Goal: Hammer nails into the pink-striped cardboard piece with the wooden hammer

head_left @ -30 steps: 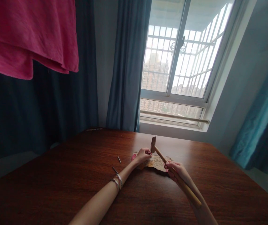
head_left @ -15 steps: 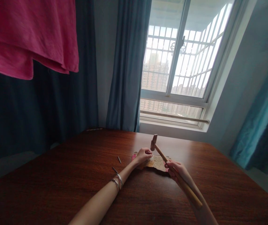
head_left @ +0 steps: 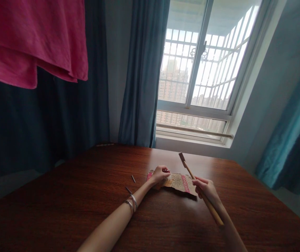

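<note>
My right hand (head_left: pixel 206 189) grips the wooden handle of a small hammer (head_left: pixel 192 173), whose metal head is raised and tilted back to the right of my left hand. My left hand (head_left: pixel 160 174) is pinched shut on something small I cannot make out, pressed on the left end of a tan perforated piece (head_left: pixel 177 181) with pink stripes. That piece lies flat on the brown wooden table (head_left: pixel 86 203). Bracelets sit on my left wrist.
Two small dark nails (head_left: pixel 133 178) lie on the table left of my left arm. A barred window (head_left: pixel 199 70) and blue curtains (head_left: pixel 141 73) stand behind the table. A pink cloth (head_left: pixel 31 38) hangs at the upper left.
The hammer head has swung away from my left hand, up and to the right. My right hand shifted slightly right, uncovering more of the perforated piece. My left hand has stayed put.
</note>
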The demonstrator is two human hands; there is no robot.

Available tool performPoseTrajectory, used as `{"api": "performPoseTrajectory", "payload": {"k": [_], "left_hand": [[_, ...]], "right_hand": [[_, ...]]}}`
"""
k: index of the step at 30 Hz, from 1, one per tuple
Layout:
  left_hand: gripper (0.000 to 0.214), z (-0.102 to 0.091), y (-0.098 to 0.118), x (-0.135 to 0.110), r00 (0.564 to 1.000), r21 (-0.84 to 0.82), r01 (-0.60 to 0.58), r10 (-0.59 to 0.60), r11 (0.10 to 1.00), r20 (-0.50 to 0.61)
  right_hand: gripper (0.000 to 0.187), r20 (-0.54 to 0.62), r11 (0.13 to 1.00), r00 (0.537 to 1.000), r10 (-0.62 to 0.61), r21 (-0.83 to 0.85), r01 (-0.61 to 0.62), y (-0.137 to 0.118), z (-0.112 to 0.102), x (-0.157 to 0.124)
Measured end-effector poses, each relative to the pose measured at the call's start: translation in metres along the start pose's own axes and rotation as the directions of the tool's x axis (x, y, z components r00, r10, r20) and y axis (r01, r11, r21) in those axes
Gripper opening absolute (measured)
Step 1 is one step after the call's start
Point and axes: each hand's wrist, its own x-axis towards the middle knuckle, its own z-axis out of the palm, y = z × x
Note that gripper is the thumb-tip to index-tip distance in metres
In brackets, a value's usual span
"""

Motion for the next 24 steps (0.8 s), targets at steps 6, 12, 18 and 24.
{"api": "performPoseTrajectory", "payload": {"k": [6, 12, 18, 24], "left_hand": [[0.015, 0.0, 0.002, -0.002, 1.0, -0.018, -0.022, 0.022, 1.0, 0.004], [0.016, -0.002, 0.007, -0.002, 1.0, 0.01, -0.008, 0.008, 1.0, 0.013], [0.018, -0.003, 0.007, -0.002, 0.999, 0.008, -0.036, 0.036, 0.999, 0.023], [0.029, -0.005, 0.004, 0.0, 0.998, -0.073, -0.036, 0.04, 0.997, 0.049]], "right_hand": [[0.041, -0.222, 0.97, 0.974, -0.034, -0.241, -0.022, 0.023, -0.023, 0.013], [0.042, -0.286, 0.767, 0.948, -0.141, -0.637, -0.078, 0.028, -0.038, 0.016], [0.044, -0.254, 0.655, 0.954, -0.157, -0.75, -0.092, 0.031, -0.041, 0.017], [0.044, -0.207, 0.57, 0.963, -0.173, -0.818, -0.074, 0.032, -0.04, 0.018]]}}
